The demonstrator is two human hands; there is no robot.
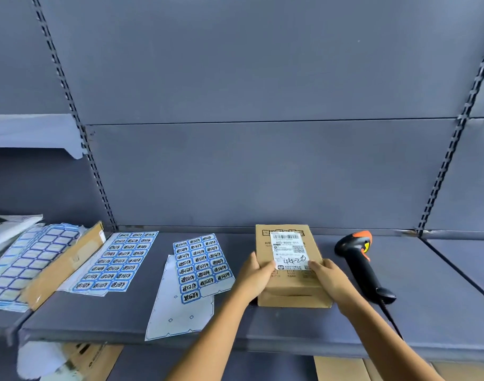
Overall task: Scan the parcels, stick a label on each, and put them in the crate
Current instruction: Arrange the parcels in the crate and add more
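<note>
Head view. The parcel [290, 270], a flat brown cardboard box, is on the grey shelf [441, 298], right of centre. Its long axis runs from the person towards the back panel, with the far end close to that panel. A white shipping label [289, 250] is on the top face, aligned with the same axis: barcode at the far end, handwriting at the near end.

The left hand [256, 273] grips the parcel's left edge and the right hand [330, 279] grips its right edge. Each thumb lies on the top face, at a near corner of the shipping label. The remaining fingers of both hands wrap around the sides and are hidden. Whether the parcel's base rests fully on the shelf cannot be determined.

A black scanner [361, 262] with an orange head lies just right of the right hand, not touching it. Its head points to the back panel, and its cable runs over the shelf's front edge.

To the left of the parcel lies a sticker sheet [201, 266] of blue-bordered labels, overlapping a white backing sheet [177, 312]. A second sticker sheet [117, 261] lies further left. The small print on the shipping label is illegible. At the far left, blank label sheets [29, 257] are cut off by the frame edge. Cardboard [342, 369] below the shelf is mostly hidden.
</note>
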